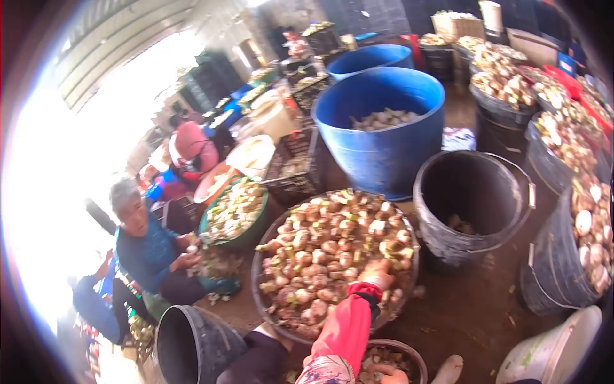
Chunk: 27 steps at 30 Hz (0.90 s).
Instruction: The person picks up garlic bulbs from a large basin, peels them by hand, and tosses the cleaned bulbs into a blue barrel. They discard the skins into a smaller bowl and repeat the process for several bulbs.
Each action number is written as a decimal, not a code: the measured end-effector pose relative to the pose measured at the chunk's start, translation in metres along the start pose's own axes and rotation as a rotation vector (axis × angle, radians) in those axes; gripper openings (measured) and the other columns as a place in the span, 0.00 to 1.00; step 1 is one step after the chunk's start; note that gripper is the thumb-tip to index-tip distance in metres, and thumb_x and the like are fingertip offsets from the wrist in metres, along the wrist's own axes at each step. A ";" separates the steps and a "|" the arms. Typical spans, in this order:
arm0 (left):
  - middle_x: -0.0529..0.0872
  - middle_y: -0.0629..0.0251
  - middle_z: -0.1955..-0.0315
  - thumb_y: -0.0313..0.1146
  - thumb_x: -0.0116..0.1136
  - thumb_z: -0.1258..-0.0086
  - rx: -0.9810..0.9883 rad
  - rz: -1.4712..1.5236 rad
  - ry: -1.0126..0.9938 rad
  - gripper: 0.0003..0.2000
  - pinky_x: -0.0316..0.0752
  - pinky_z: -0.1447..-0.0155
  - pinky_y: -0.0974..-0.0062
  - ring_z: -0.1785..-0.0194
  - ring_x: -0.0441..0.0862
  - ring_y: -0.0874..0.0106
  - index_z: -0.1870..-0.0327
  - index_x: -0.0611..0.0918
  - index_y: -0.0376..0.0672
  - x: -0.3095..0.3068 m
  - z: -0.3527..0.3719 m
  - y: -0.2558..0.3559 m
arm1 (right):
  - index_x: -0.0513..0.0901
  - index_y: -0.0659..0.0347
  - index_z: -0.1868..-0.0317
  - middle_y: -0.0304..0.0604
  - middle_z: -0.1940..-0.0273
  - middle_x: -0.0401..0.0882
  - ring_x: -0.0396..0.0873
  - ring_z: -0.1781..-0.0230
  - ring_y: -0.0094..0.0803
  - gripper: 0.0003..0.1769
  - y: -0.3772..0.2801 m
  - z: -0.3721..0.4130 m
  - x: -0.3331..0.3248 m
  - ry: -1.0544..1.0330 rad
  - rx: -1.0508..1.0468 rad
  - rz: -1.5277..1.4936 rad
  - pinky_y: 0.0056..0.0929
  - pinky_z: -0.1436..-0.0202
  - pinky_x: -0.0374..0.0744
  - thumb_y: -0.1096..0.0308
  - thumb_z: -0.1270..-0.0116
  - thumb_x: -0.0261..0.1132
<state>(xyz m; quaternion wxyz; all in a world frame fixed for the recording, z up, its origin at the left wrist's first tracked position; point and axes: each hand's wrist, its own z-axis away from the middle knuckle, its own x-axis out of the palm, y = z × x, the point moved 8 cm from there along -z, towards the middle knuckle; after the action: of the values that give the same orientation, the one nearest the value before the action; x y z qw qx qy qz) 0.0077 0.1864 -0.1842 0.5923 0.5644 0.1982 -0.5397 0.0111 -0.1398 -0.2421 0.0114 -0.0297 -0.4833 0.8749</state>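
A wide round tub (257,281) is heaped with pinkish-brown, onion-like bulbs (329,246) with short pale stems. My left hand (377,274), in a red sleeve, reaches across the tub and touches the bulbs at its right side. Its fingertips are lost among them, so a grip cannot be made out. At the bottom edge, my right hand (391,375) is partly cut off, with a finger stretched out and apart from the thumb. It is over a smaller basin (419,361) holding more bulbs, partly hidden by my sleeve.
A black bucket (441,224) with a few bulbs stands behind the tub, beside a large blue vat (377,153). Another dark bucket (192,339) leans at left. A seated co-worker (150,246) handles bulbs near a green basin (249,233). Full buckets (556,249) line the right.
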 end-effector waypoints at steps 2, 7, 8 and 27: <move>0.80 0.53 0.55 0.40 0.69 0.49 0.197 0.107 0.004 0.19 0.70 0.42 0.62 0.44 0.75 0.54 0.55 0.80 0.47 0.010 0.007 -0.011 | 0.85 0.58 0.52 0.50 0.58 0.85 0.83 0.55 0.41 0.13 -0.010 0.003 0.000 0.034 -0.076 0.034 0.31 0.49 0.77 0.69 0.37 0.62; 0.82 0.59 0.63 0.33 0.68 0.43 0.039 0.417 0.161 0.17 0.75 0.55 0.68 0.58 0.80 0.65 0.52 0.78 0.47 -0.021 0.072 -0.002 | 0.85 0.58 0.53 0.49 0.57 0.85 0.82 0.55 0.38 0.12 0.001 0.005 0.006 0.008 -0.178 0.056 0.29 0.48 0.77 0.68 0.36 0.62; 0.82 0.61 0.66 0.31 0.66 0.40 -0.183 0.646 0.173 0.16 0.76 0.61 0.71 0.64 0.81 0.70 0.51 0.78 0.46 -0.025 0.087 -0.011 | 0.85 0.59 0.53 0.47 0.57 0.86 0.82 0.55 0.36 0.12 0.004 0.005 0.007 -0.010 -0.173 0.071 0.28 0.48 0.77 0.68 0.35 0.62; 0.81 0.56 0.51 0.32 0.69 0.45 0.169 0.675 0.216 0.29 0.71 0.40 0.68 0.46 0.77 0.62 0.39 0.75 0.38 -0.003 0.399 -0.004 | 0.82 0.59 0.52 0.37 0.56 0.81 0.78 0.60 0.27 0.11 -0.065 0.092 0.036 -0.251 -0.034 -0.657 0.26 0.55 0.77 0.65 0.31 0.63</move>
<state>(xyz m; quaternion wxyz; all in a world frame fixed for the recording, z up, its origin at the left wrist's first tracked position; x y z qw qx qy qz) -0.1456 -0.1635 -0.0702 0.6639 0.6988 0.0168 -0.2658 -0.0311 -0.1809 -0.1402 0.2323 0.2351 -0.4791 0.8132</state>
